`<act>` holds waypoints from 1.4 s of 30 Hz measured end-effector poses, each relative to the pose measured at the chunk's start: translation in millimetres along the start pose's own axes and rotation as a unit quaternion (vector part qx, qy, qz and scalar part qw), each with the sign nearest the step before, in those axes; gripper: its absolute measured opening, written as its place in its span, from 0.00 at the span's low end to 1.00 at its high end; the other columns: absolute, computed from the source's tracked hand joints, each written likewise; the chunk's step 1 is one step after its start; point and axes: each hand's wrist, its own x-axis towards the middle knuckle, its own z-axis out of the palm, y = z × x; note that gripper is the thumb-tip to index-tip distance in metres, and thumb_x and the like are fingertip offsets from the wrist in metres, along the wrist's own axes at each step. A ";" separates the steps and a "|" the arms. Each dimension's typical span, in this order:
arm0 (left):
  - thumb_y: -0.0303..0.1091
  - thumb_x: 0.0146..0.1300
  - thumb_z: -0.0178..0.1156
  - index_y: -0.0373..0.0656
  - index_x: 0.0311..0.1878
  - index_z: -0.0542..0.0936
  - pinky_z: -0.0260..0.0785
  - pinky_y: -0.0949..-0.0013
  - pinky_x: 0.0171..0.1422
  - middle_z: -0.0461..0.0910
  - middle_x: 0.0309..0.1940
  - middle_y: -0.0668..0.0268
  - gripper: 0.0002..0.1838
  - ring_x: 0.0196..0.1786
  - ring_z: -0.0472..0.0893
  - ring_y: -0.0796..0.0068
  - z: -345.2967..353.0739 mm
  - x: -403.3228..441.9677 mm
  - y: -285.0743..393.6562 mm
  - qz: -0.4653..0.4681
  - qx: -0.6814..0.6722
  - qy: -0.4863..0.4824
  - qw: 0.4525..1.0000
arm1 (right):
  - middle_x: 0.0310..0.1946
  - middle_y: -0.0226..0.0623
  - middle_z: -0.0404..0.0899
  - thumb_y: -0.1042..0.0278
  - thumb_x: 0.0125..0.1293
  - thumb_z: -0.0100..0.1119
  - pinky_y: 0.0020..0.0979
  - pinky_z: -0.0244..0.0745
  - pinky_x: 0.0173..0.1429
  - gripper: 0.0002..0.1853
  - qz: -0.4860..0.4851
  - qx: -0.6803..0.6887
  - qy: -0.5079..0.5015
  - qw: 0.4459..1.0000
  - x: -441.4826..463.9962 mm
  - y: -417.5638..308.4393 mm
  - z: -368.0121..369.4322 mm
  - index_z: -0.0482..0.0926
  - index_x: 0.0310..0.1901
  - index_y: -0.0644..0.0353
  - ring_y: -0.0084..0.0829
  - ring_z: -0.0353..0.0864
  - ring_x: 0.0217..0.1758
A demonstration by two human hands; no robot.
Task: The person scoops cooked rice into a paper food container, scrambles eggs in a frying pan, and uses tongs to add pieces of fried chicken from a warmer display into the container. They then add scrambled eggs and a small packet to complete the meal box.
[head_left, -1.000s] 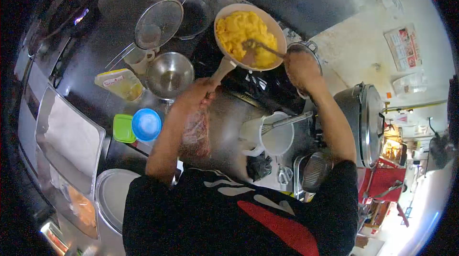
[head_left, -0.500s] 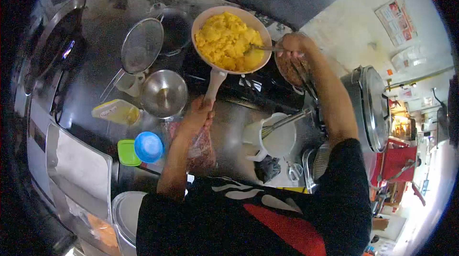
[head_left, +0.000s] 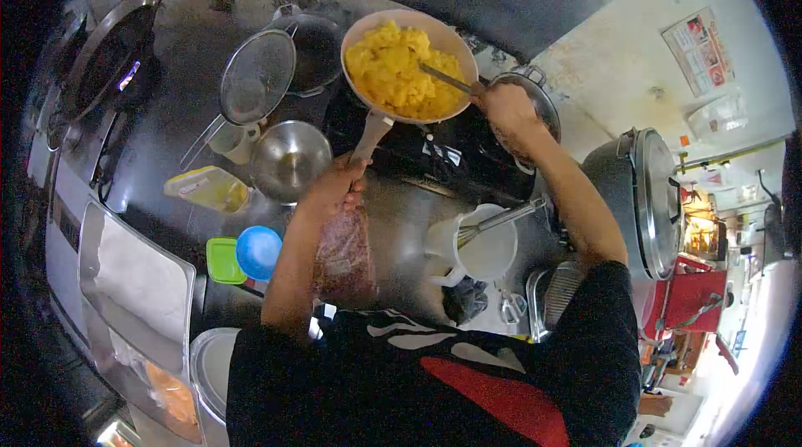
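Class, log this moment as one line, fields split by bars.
left hand: grips pan handle | right hand: holds utensil, end in yellow food | yellow food: in pan | metal bowl: near left hand

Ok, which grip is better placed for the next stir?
Right grip, I'd say: it holds the utensil, whose far end is in the yellow food. The left grip is closed around the pan handle, so looks better suited to steadying.

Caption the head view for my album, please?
Left hand grips the round beige pan of lumpy yellow food; right hand holds a slim grey utensil in it.
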 end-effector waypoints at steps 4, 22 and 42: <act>0.42 0.69 0.51 0.47 0.50 0.69 0.50 0.77 0.16 0.63 0.19 0.73 0.13 0.16 0.59 0.84 -1.9 1.2 -2.3 0.007 -0.007 -0.002 1.000 | 0.33 0.49 0.80 0.64 0.64 0.44 0.45 0.78 0.38 0.14 0.003 -0.055 -0.004 0.998 -21.9 -19.0 -37.3 0.80 0.45 0.52 0.47 0.82 0.35; 0.43 0.70 0.48 0.48 0.51 0.68 0.52 0.76 0.15 0.64 0.19 0.73 0.13 0.14 0.59 0.83 1.5 -2.0 0.2 -0.008 -0.012 0.003 1.000 | 0.31 0.46 0.80 0.58 0.60 0.53 0.39 0.75 0.30 0.14 0.025 0.025 -0.120 0.992 -3.2 51.1 -110.7 0.83 0.35 0.58 0.38 0.81 0.25; 0.42 0.71 0.47 0.42 0.48 0.68 0.54 0.78 0.17 0.65 0.21 0.71 0.13 0.18 0.60 0.84 0.7 -2.4 3.0 -0.062 0.032 0.004 0.998 | 0.18 0.25 0.71 0.67 0.60 0.59 0.26 0.62 0.21 0.20 -0.093 0.140 -0.278 0.946 170.5 50.8 -90.9 0.76 0.56 0.47 0.19 0.64 0.17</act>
